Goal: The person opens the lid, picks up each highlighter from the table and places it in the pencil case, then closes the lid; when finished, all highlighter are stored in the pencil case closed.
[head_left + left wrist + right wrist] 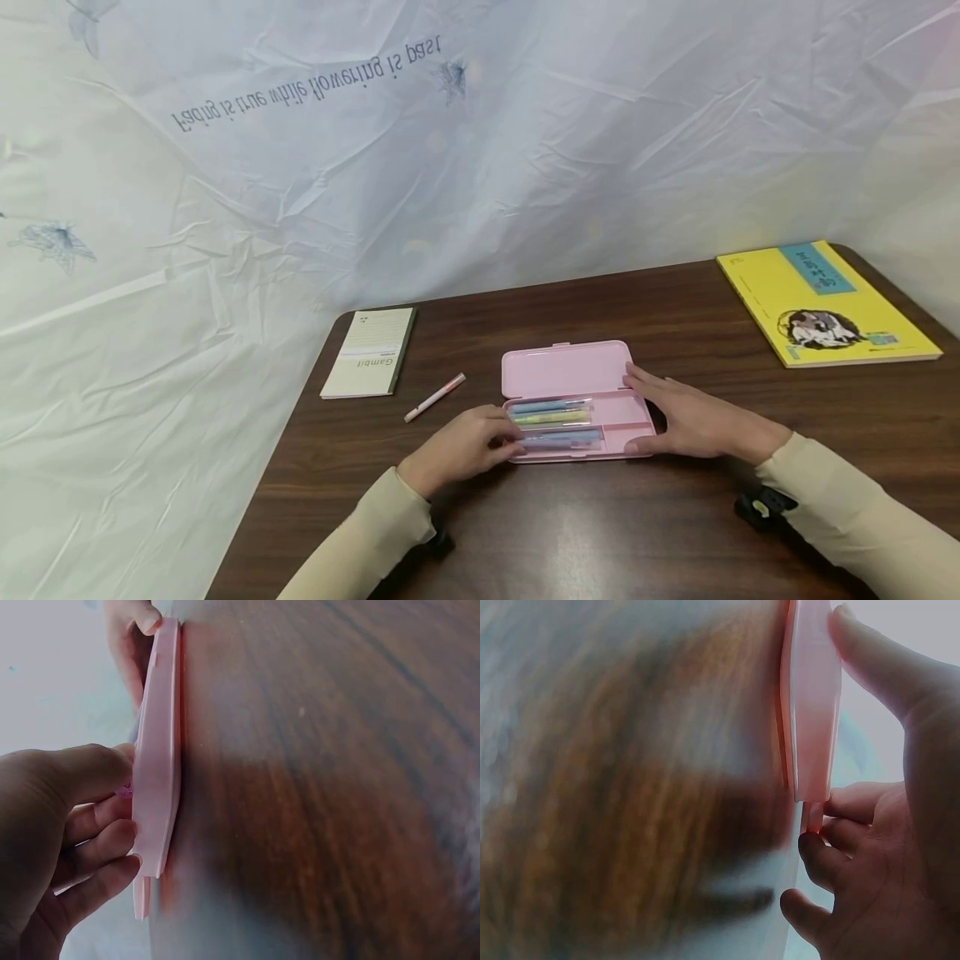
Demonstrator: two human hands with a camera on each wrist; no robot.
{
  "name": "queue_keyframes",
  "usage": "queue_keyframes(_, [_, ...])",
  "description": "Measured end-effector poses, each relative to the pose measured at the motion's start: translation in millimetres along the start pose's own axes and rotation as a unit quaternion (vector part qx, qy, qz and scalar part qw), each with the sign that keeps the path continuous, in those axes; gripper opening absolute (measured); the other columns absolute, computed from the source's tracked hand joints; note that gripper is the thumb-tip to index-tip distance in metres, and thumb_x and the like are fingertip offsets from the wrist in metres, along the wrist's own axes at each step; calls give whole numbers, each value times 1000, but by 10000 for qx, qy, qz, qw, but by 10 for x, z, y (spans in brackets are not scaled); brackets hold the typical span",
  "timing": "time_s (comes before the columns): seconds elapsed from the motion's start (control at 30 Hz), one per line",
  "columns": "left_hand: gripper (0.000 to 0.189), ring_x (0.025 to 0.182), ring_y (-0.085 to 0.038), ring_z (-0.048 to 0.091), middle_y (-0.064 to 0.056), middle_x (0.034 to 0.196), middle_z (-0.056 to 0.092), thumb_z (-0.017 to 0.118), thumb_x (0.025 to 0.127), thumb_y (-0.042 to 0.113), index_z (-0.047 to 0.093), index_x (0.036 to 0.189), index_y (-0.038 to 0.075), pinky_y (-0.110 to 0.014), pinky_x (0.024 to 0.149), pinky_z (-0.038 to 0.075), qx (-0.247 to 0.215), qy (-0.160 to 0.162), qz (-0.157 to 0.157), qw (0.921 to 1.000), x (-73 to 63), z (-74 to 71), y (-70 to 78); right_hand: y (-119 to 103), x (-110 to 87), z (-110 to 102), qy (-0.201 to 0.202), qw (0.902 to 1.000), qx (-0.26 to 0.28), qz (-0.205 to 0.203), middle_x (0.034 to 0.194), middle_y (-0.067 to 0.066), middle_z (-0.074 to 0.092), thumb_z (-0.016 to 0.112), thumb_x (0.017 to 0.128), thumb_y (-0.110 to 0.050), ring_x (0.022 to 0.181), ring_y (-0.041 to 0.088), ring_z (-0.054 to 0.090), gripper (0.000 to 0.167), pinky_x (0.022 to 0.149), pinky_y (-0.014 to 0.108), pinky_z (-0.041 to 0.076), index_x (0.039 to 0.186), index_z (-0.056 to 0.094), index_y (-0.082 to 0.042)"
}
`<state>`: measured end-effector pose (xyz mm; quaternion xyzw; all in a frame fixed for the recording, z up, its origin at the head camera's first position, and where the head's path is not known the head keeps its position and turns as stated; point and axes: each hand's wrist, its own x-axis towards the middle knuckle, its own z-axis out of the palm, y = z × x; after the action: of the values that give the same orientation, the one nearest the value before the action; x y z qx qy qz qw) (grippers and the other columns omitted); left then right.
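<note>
In the head view a pink pencil case (627, 411) lies open on the table, its lid (566, 371) folded back. Blue and yellow pens (552, 418) lie in the far compartment. The near compartment holds bluish pens (562, 438), whose left ends run under my left hand (467, 442). That hand is at the case's left end, thumb and fingers closed around a pen end; the left wrist view shows a purple bit (124, 789) there. My right hand (693, 417) holds the case's right end, thumb on the near corner and fingers at the lid's right edge.
A white and pink pen (435, 397) lies left of the case. Farther left is a notepad (369, 353) marked "Gambit". A yellow book (828, 304) lies at the back right. Behind the brown table (525, 533) hangs a pale printed curtain (480, 167).
</note>
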<state>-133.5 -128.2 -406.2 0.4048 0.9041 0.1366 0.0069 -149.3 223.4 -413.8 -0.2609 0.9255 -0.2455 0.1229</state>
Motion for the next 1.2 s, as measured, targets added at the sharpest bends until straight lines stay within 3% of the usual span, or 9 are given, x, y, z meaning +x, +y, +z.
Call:
queue_keyframes(0.9, [19,104,-8,63,2,108,69,70,95,25,77,108,14,-25,94,51,-41,-159,-96,9998,10,13,0,-15,-1,-2,15,10000,-27,-30,162,22,23,68,76,-74,141,51,32,112,110,66,29,155,32,-3])
queue_keyframes(1.2, [16,104,-9,63,4,107,70,71,95,24,78,106,15,-25,95,51,-76,-46,-49,9999,-1,5,-20,-10,-1,-2,4,10000,-22,-25,162,22,22,68,76,-74,141,52,32,113,110,66,29,155,32,-3])
